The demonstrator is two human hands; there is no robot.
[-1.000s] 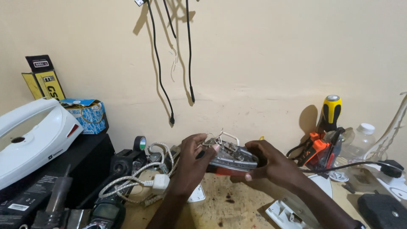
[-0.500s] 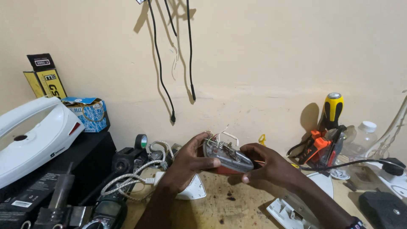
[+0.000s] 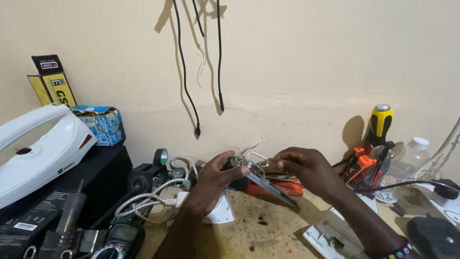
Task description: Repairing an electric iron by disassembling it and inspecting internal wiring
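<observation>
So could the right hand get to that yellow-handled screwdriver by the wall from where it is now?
Probably yes. The right hand is pinching the wires on the metal plate, and the yellow-handled screwdriver stands upright just to its right with open air between. Orange tools crowd its base, but the handle sticks up clear.

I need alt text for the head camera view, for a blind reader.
Two hands hold a small metal plate with thin wires over a cluttered workbench: the left hand grips it, the right hand pinches its wires.

We see the white plastic iron (image 3: 38,153) far left on the black box (image 3: 96,182); the yellow-handled screwdriver (image 3: 381,122) stands right, against the wall, behind the wooden surface (image 3: 268,230).
</observation>
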